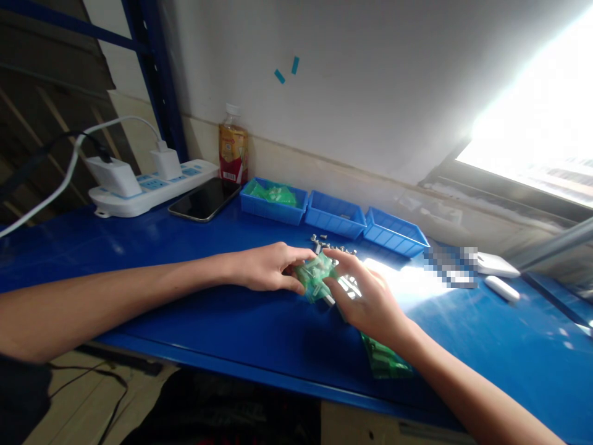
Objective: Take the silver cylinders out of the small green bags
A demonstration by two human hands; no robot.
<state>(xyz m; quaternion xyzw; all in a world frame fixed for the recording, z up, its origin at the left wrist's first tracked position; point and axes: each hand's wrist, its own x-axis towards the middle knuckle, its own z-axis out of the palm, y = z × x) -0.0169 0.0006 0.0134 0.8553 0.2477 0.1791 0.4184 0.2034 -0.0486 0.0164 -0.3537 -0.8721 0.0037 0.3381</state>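
Observation:
Between my two hands is a crumpled green plastic bag (316, 275) with small pieces showing through it. My left hand (273, 267) grips its left side with thumb and fingers. From the right, my right hand (364, 287) pinches the same bag. Small metal screws (319, 242) lie loose on the blue table just beyond the hands, and more metal parts show beneath and beside the right hand. A second green bag (384, 360) lies flat under my right forearm, partly covered by it.
Three blue bins (336, 217) line the wall; the left one holds green bags. A phone (206, 199), a power strip (152, 188) with chargers and a bottle (233, 148) stand at the back left. White objects (498, 266) lie at the right. The table's front edge (231, 372) runs nearby.

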